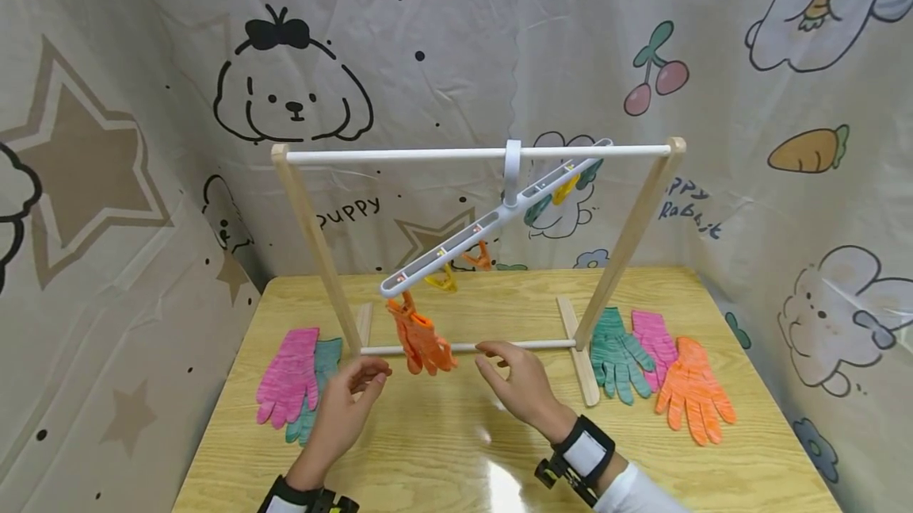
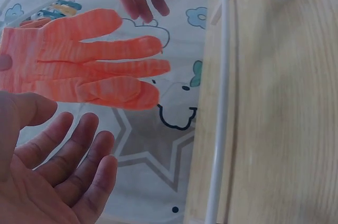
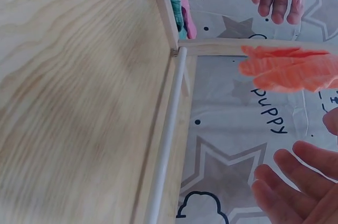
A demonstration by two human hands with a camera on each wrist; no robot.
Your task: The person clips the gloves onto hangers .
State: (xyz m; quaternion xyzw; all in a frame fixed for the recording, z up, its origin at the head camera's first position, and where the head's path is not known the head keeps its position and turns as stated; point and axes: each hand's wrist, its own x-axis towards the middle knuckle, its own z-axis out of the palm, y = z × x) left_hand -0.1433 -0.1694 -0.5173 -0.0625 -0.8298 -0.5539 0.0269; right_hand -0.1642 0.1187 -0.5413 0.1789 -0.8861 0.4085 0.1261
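Note:
An orange knitted glove (image 1: 425,345) hangs fingers down from a clip at the near left end of a white clip hanger (image 1: 464,246). To its left is my left hand (image 1: 341,410), fingers loosely bent and holding nothing. My right hand (image 1: 526,388) is on the other side, also without anything in it, its fingers pointing toward the glove. In the left wrist view, the glove (image 2: 100,57) shows spread fingers just beyond my left fingertips. The right wrist view shows the same glove (image 3: 293,70) edge-on, apart from my right fingers (image 3: 285,158).
The hanger hooks over the top rail (image 1: 399,155) of a wooden stand, with yellow, orange and green clips below it. Pink (image 1: 288,378) and teal (image 1: 326,362) gloves lie at left. Teal (image 1: 615,354), pink (image 1: 652,336) and orange (image 1: 695,392) gloves lie at right.

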